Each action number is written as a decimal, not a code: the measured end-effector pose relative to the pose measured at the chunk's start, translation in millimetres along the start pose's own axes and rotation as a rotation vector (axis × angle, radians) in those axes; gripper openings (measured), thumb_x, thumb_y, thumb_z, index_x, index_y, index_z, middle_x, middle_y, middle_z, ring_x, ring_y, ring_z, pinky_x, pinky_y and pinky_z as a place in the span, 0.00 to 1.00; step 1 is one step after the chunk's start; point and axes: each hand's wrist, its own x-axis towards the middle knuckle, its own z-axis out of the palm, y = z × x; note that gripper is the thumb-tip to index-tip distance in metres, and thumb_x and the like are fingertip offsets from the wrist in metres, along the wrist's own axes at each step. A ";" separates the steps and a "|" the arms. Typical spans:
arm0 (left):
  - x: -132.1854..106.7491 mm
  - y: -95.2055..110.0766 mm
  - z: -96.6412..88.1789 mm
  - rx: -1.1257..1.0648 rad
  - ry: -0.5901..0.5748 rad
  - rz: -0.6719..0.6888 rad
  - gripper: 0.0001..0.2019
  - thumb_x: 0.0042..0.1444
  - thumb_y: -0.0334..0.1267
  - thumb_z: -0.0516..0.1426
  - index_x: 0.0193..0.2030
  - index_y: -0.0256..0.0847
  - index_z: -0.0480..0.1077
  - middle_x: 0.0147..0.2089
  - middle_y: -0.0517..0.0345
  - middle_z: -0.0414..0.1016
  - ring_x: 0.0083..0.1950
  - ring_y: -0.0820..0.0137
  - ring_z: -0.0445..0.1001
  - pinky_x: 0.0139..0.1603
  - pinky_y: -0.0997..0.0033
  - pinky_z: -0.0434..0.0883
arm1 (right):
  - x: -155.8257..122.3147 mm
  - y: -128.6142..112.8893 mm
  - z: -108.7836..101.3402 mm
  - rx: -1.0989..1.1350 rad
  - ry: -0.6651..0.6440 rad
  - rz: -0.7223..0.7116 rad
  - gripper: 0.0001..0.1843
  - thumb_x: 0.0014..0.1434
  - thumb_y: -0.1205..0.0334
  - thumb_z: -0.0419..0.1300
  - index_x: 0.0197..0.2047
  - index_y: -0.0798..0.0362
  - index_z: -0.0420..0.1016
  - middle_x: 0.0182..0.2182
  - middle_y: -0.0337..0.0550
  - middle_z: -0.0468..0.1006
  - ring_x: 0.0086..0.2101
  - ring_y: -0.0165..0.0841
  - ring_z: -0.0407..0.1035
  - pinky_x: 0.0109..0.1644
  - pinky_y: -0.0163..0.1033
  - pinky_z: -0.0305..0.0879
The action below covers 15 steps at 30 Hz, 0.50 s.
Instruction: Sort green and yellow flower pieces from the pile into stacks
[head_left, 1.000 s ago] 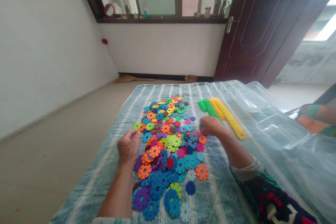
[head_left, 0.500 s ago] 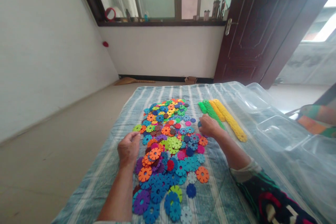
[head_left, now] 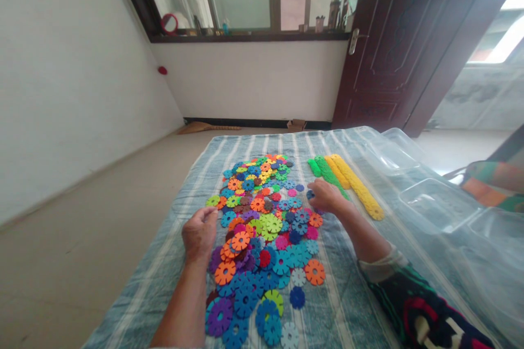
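A loose pile of notched plastic discs [head_left: 270, 223] in many colours spreads over the cloth between my hands. At its left edge, my left hand [head_left: 200, 233] is closed, fingers curled and thumb side toward the pile. A yellow-green disc [head_left: 213, 200] lies just beyond its fingertips. My right hand [head_left: 327, 196] is closed and low over the pile's right side, fingertips pointing down and left. Beside those fingers a dark blue disc [head_left: 310, 194] shows in part. Whatever either hand holds is hidden. Just past my right hand lie a green row of discs [head_left: 331, 173] and a longer yellow row of discs [head_left: 362, 191].
Clear plastic boxes [head_left: 440, 204] stand along the right side of the striped cloth [head_left: 164, 283]. A short bright green row [head_left: 314, 167] and a short yellow row [head_left: 338, 172] lie with the longer ones. Beyond the table are a broom [head_left: 204, 127] and a dark red door [head_left: 393, 43].
The view has shifted very slightly. Both hands keep almost the same place and pose, and the discs and rows lie as before.
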 end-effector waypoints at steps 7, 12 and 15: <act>-1.0 1.3 -1.9 0.012 -0.005 0.008 0.18 0.42 0.49 0.56 0.35 0.41 0.77 0.35 0.54 0.81 0.41 0.59 0.78 0.45 0.63 0.71 | 0.6 -0.7 -0.2 -0.021 -0.005 -0.006 0.15 0.55 0.67 0.53 0.44 0.54 0.76 0.46 0.51 0.77 0.47 0.39 0.71 0.44 0.37 0.63; -1.7 3.3 -2.2 0.001 -0.006 -0.003 0.17 0.42 0.49 0.56 0.34 0.41 0.77 0.35 0.54 0.81 0.41 0.59 0.78 0.45 0.63 0.71 | -0.5 -2.1 -1.9 -0.021 0.004 -0.015 0.16 0.56 0.67 0.53 0.46 0.54 0.77 0.47 0.50 0.77 0.47 0.39 0.71 0.44 0.37 0.64; -1.4 3.5 -1.7 -0.001 -0.008 -0.008 0.17 0.42 0.49 0.56 0.34 0.41 0.77 0.35 0.54 0.81 0.41 0.59 0.77 0.45 0.63 0.71 | -0.9 -2.5 -3.0 -0.023 0.005 -0.020 0.17 0.56 0.66 0.53 0.47 0.53 0.77 0.47 0.50 0.77 0.48 0.39 0.71 0.44 0.37 0.64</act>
